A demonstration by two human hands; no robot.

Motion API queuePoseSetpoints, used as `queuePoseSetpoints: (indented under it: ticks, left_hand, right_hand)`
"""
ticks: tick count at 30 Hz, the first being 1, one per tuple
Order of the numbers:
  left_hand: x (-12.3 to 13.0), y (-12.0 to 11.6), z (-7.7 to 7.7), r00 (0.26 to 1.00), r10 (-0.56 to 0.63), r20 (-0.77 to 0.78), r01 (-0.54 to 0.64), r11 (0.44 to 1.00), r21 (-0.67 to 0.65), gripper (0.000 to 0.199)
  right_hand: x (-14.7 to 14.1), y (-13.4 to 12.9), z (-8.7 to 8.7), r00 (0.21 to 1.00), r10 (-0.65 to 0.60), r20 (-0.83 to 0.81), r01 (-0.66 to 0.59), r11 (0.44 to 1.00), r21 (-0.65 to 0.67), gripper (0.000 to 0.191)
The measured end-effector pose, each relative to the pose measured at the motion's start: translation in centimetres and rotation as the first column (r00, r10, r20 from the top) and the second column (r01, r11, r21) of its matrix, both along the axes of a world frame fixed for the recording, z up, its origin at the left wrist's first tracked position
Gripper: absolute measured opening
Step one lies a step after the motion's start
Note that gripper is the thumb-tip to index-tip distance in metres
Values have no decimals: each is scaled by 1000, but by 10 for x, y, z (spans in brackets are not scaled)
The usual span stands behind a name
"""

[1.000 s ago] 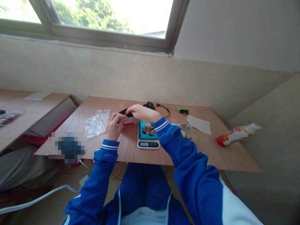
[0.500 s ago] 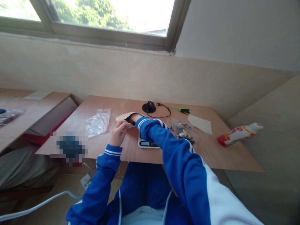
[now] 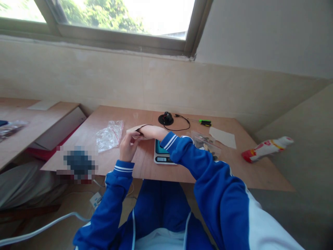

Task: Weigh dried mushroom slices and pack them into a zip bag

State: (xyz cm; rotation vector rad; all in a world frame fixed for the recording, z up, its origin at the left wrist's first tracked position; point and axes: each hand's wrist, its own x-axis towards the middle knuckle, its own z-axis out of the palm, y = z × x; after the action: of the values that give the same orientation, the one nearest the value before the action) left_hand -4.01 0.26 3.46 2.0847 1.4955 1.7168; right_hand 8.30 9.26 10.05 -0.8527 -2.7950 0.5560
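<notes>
The left hand (image 3: 127,146) and right hand (image 3: 152,132) pinch a folded tan paper (image 3: 134,129); anything inside is hidden. The right sleeve (image 3: 182,154) blocks most of the digital scale (image 3: 162,159).

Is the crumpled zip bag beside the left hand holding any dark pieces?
No, the crumpled clear zip bag by the left hand shows only plastic; dark pieces lie in another bag right of the digital scale.

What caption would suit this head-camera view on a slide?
Left hand and right hand hold tan paper above a plywood table, beside a digital scale.
</notes>
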Motion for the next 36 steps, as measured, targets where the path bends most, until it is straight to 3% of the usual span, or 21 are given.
queuePoseSetpoints:
  ticks: [4, 7, 10, 12, 14, 16, 17, 20, 24, 27, 31, 36]
  left_hand:
    - [-1, 3, -1, 997, 76, 0, -76, 997, -17, 22]
    - [0, 4, 1, 994, 106, 28, -106, 994, -3, 22]
    - [-1, 10, 10, 984, 170, 54, -169, 985, -18, 23]
    - [-2, 20, 21, 973, 223, 53, -221, 975, -35, 22]
    - [-5, 35, 33, 965, 261, 37, -259, 965, -41, 20]
    - [-6, 53, 44, 963, 271, 11, -270, 962, -48, 16]
    - [-6, 62, 47, 963, 268, 2, -267, 962, -64, 15]
    - [-4, 82, 47, 964, 265, -19, -266, 962, -68, 23]
    - [-3, 86, 35, 952, 304, -42, -306, 951, -54, 33]
    - [-6, 80, 30, 934, 356, -38, -358, 930, -87, 31]
    - [-9, 76, 32, 934, 355, -49, -358, 928, -102, 32]
    - [-9, 72, 34, 938, 339, -66, -345, 934, -99, 32]
  right_hand:
    - [14, -26, 21, 983, -75, 168, 49, 987, 151, 15]
    - [27, -40, 38, 978, -136, 161, 89, 960, 266, 18]
    - [50, -48, 52, 988, -104, -110, 131, 951, 281, 21]
    - [73, -50, 53, 910, -114, -398, 206, 959, 195, 24]
    - [101, -51, 41, 743, -238, -626, 331, 943, 34, 29]
    - [129, -51, 17, 590, -411, -695, 448, 883, -141, 32]
    - [141, -51, 1, 553, -475, -684, 466, 857, -219, 31]
    - [168, -52, -47, 548, -584, -599, 462, 808, -366, 27]
    - [185, -62, -90, 592, -661, -461, 562, 749, -352, 22]
    - [189, -74, -106, 629, -652, -423, 532, 758, -377, 21]
    - [185, -85, -122, 607, -667, -432, 529, 745, -407, 22]
    - [178, -91, -137, 591, -675, -441, 649, 723, -237, 21]
